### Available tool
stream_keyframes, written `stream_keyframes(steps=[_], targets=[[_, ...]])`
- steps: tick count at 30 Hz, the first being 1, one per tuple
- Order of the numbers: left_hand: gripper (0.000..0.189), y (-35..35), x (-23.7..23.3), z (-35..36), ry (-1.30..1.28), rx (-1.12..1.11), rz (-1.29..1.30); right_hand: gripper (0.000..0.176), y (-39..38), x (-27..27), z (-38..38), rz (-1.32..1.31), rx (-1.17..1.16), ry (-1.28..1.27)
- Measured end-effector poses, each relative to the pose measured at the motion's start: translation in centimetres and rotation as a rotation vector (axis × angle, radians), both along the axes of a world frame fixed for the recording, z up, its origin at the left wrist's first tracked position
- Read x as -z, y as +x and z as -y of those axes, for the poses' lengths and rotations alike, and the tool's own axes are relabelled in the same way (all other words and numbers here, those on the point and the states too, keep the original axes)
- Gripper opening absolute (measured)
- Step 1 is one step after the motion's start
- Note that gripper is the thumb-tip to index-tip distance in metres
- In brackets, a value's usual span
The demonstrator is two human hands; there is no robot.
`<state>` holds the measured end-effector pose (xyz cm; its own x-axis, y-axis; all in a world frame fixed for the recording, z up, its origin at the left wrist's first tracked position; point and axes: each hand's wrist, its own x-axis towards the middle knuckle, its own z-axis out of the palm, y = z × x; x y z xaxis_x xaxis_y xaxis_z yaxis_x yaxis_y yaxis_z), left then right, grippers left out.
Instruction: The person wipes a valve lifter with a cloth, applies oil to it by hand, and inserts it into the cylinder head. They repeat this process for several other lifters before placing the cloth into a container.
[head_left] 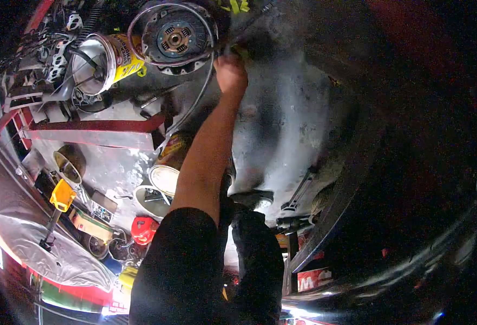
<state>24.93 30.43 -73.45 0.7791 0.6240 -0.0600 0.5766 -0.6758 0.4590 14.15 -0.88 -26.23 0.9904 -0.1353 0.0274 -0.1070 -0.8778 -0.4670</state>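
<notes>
My left hand [231, 73] reaches far forward at the upper middle, its fingers curled closed and partly lost in shadow and blur. What they hold cannot be made out. Just left of the fingers, a thin hose [199, 98] runs down and to the left. A looped tube [132, 33] circles over a round clutch disc assembly [175, 39], which lies beside the hand. Beyond the fingers a dark rod [252, 20] slants up to the right. My right hand is out of view.
A yellow-labelled bucket [89, 65] stands at the upper left, above a red metal beam [92, 134]. Open cans [164, 179] sit left of my forearm. Lower left are a red container [144, 230] and a yellow-headed tool [63, 195]. A metal bar [300, 190] lies right.
</notes>
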Motion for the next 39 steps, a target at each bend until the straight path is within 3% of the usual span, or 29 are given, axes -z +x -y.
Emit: stream_keyframes(steps=[4,7,14,17,20,22,25,29,35,39], targets=[[0.025,4.4,-0.1,-0.8,-0.242,-0.304,-0.072,0.026,0.6,0.6,-0.4,-0.001,-0.008,-0.005],[0.025,4.5,-0.4,0.7,-0.213,-0.34,-0.149,0.026,1.0,0.7,-0.6,-0.005,-0.013,-0.01],[0.015,2.2,2.7,-0.6,-0.15,-0.04,0.013,0.025,1.9,1.3,-1.1,-0.015,-0.024,0.0],[0.012,4.6,-1.2,-1.8,-0.027,0.135,0.222,0.025,2.5,1.4,-1.2,-0.006,-0.017,0.008],[0.011,10.0,-5.9,-5.3,0.15,0.151,0.141,0.024,3.0,1.5,-1.2,-0.006,-0.019,0.007],[0.018,13.5,-5.5,-8.1,0.256,0.275,-0.033,0.024,3.3,1.8,-1.5,-0.005,-0.021,0.015],[0.029,17.3,-2.6,-9.5,0.256,0.287,-0.274,0.024,3.8,2.1,-1.5,-0.002,-0.027,0.01],[0.04,18.4,-2.4,-7.2,0.066,0.121,-0.235,0.024,3.9,2.3,-1.8,-0.002,-0.037,-0.003],[0.035,17.1,0.4,-7.0,0.077,0.249,-0.278,0.023,3.9,2.2,-2.3,-0.003,-0.037,-0.007],[0.022,12.9,-1.0,-8.4,0.033,0.101,-0.106,0.023,3.9,1.2,-2.9,0.005,-0.034,0.024]])
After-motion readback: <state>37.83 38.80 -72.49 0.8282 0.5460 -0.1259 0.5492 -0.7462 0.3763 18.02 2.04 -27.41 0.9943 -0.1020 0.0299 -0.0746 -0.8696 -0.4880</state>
